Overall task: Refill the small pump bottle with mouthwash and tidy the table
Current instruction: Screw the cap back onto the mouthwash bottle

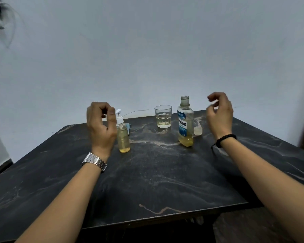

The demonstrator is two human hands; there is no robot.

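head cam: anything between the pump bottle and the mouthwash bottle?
In the head view only the glass, set further back, stands between pump bottle and mouthwash bottle; the table directly between them is bare.

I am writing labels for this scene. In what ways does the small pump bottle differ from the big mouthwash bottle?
The small pump bottle is closed by a white pump head; the mouthwash bottle stands open, with no cap on its neck. The pump bottle is shorter and filled almost to its shoulder; the mouthwash bottle is taller, with liquid only near its bottom. The mouthwash bottle has a blue label. Both are clear, upright and hold yellowish liquid.
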